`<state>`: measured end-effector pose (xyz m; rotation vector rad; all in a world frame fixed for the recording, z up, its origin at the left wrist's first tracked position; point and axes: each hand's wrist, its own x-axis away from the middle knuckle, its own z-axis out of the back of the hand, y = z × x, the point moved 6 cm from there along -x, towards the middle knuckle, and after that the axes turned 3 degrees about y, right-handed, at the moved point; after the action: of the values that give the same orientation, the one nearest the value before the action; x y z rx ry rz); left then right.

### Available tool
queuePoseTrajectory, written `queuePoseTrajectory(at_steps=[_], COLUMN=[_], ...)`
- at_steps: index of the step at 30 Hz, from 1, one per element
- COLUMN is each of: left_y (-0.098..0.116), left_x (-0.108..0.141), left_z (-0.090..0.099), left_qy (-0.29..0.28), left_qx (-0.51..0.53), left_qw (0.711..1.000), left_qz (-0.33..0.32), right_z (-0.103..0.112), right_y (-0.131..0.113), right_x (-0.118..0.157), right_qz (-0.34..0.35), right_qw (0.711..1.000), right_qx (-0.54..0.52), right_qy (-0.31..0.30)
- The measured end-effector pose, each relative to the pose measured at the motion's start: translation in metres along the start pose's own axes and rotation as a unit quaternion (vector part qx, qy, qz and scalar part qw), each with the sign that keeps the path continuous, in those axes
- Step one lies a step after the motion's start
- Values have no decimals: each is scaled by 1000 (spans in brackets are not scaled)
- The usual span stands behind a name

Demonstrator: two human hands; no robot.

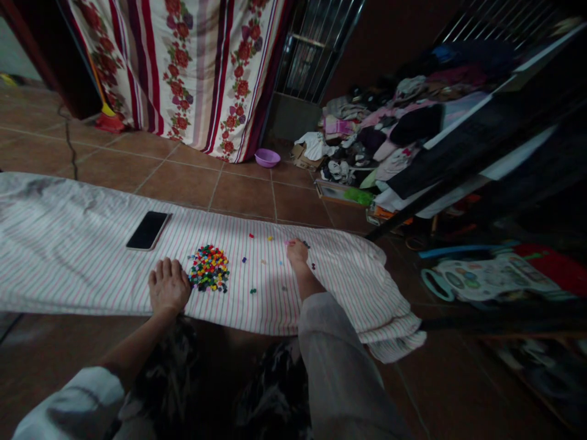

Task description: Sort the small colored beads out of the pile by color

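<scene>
My left hand (169, 286) lies flat on the striped cloth (92, 269), fingers stretched out, just left of a pile of small multicoloured beads or pegs (210, 267). Farther right, my right hand (298, 252) rests low over the cloth with its fingers drawn together. A pink bit shows at its fingertips; I cannot tell whether it is gripped. Between pile and right hand lie spaced-out single pieces or small groups: a red piece (251, 236), a yellow one (269, 238), a dark blue one (244, 260) and a green one (252, 291). A dark red piece (313, 266) sits right of my wrist.
A phone (148, 231) lies on the cloth behind my left hand. Beyond the cloth are tiled floor, a flowered curtain (178, 73) and a purple basin (267, 157). Heaped clothes (380, 131) and a dark slanted bar (413, 211) stand to the right.
</scene>
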<state>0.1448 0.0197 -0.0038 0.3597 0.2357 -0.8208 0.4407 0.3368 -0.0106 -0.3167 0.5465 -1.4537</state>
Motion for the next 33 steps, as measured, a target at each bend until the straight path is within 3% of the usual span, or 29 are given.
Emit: queuePoseTrajectory(at_steps=[9, 16, 23, 28, 33], left_y=[-6, -5, -6, -7, -7], left_x=[0, 0, 0, -1, -1], left_z=[-7, -4, -6, -6, -6], left_qy=[-7, -8, -4, -3, 1], left_qx=[13, 43, 37, 46, 29], left_qw=[1000, 999, 999, 999, 999], left_qz=[13, 19, 13, 14, 14], right_z=[10, 15, -14, -36, -43], right_y=[-6, -50, -100, -120, -132], right_x=[18, 47, 110, 155, 177], right_qz=[-21, 53, 164, 209, 226], right_qw=[1000, 998, 976, 957, 950], right_qx=[-6, -20, -102, -96, -58], right_qy=[-1, -23, -98, -174, -206])
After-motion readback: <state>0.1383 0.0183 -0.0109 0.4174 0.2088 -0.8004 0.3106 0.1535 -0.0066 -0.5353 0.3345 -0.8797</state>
